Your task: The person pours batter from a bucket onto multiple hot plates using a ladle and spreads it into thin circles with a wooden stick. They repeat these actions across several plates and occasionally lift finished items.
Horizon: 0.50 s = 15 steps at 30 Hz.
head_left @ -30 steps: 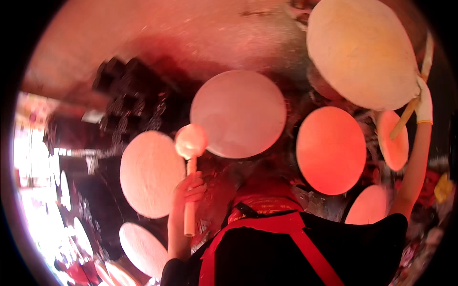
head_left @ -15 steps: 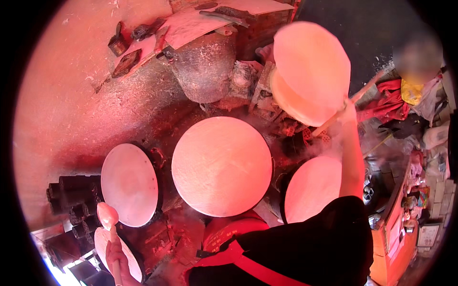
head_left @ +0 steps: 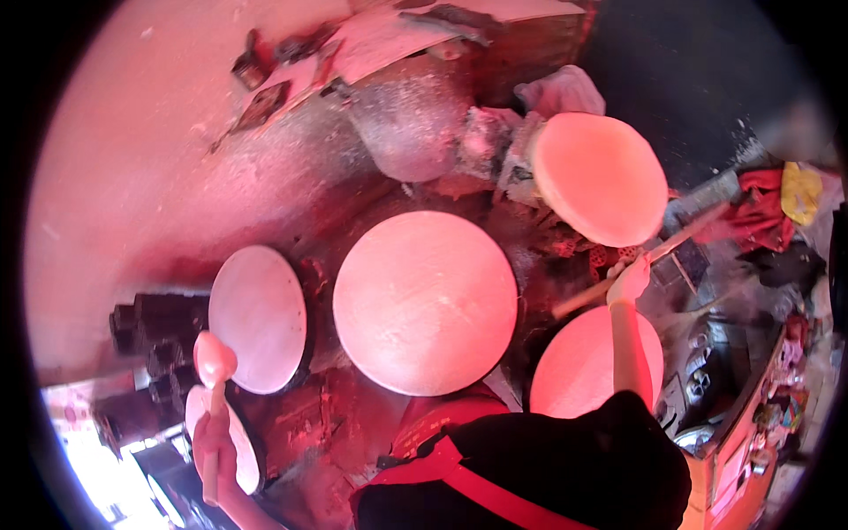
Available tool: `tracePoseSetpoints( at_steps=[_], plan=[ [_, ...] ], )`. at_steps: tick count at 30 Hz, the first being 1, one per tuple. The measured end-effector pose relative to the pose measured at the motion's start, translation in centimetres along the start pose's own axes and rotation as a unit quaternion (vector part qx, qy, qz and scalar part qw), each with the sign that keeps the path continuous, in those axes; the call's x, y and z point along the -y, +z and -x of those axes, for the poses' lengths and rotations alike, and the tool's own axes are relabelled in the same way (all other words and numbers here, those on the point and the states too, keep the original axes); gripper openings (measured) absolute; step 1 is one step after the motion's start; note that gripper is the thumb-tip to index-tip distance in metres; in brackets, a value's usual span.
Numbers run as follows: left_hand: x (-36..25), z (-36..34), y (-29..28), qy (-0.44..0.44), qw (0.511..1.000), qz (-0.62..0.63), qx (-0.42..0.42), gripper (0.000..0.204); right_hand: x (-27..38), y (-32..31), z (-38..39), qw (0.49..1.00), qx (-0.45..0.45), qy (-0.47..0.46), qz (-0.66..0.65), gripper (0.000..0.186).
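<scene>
My left hand is closed round the wooden handle of a ladle with a pale, rounded head, raised beside the left round griddle. Below the hand is another round griddle, partly covered by it. In my right hand is a long, flat wooden stick, slanting over the far edge of the right griddle, which has a pale surface. Beyond that hand lies a stack of thin round pancakes. A large round griddle with a pale, streaked layer stands in the middle.
Dark cylindrical briquettes are piled at the left. A large dusty vat stands at the back, below a board with tools. An orange counter with small goods is at the right, near red and yellow cloths.
The thin pancake held up by my right hand and stick now lies flat on the stack. My right hand has drawn back towards me with the stick. The whole view has shifted slightly.
</scene>
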<state>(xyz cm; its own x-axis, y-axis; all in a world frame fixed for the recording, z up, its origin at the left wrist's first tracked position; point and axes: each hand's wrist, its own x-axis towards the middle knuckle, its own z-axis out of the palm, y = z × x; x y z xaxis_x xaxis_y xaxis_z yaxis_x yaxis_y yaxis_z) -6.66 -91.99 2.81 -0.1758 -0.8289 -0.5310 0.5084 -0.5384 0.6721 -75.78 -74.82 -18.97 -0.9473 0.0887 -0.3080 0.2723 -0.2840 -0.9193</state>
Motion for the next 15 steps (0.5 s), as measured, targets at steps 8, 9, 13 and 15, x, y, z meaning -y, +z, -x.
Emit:
tracePoseSetpoints(
  at_steps=[8, 9, 13, 15],
  plan=[
    [-1.2, -6.7, 4.3, 0.114, 0.884, -0.423, -0.16, 0.029, -4.3, 10.1, 24.3, 0.593, 0.757, -0.194, 0.193, 0.046],
    [-1.9, -8.1, 3.2, 0.137, 0.825, -0.534, -0.128, 0.034, -4.3, 11.6, 27.8, 0.528, 0.776, -0.287, 0.19, 0.047],
    [-0.8, -9.5, 1.3, 0.285, 0.574, -0.753, -0.147, 0.029, -4.6, 13.9, 36.8, 0.41, 0.794, -0.335, 0.3, 0.055],
    [0.1, -11.0, 0.2, 0.349, 0.507, -0.778, -0.124, 0.025, -6.8, 13.9, 37.1, 0.456, 0.778, -0.287, 0.323, 0.056]
  ],
)
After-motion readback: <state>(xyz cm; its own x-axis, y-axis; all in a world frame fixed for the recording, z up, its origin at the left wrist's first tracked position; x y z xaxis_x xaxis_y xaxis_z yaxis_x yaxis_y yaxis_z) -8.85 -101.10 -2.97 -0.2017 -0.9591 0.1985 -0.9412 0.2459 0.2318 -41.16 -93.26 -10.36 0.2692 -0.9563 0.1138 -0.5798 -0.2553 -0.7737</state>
